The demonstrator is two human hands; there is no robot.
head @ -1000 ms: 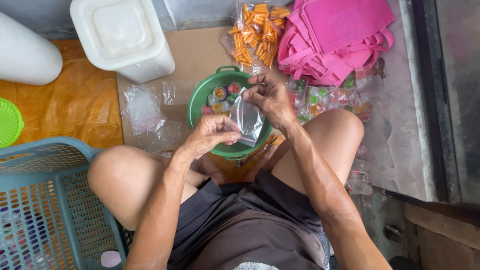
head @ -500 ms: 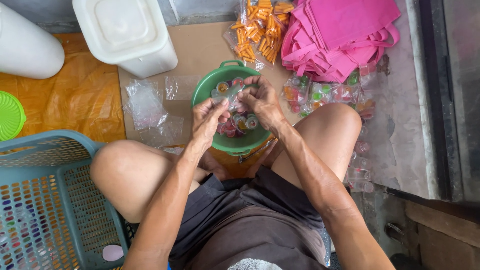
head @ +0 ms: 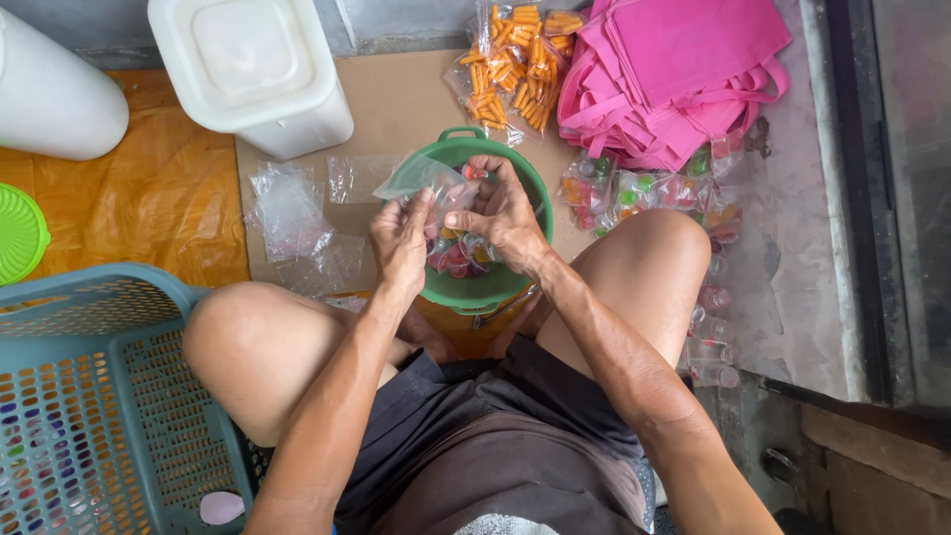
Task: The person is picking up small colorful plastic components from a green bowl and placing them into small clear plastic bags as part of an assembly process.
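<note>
I sit on the floor with a green bowl [head: 515,173] of small coloured jelly cups [head: 459,256] between my knees. My left hand [head: 399,241] pinches the edge of a small clear plastic bag [head: 421,176] held above the bowl. My right hand [head: 505,210] grips the other side of the same bag, fingers at its mouth, with a small coloured item at the fingertips. The bag looks mostly empty.
Empty clear bags [head: 292,213] lie on cardboard left of the bowl. A white lidded tub [head: 253,69] stands behind, packets of orange snacks [head: 515,59] and pink cloth bags [head: 679,74] at the back right. Filled packets [head: 644,188] lie by my right knee. A teal basket [head: 89,396] sits at left.
Both hands lowered toward the bowl and came back up; the clear bag has shifted left and is now held spread open between both hands.
</note>
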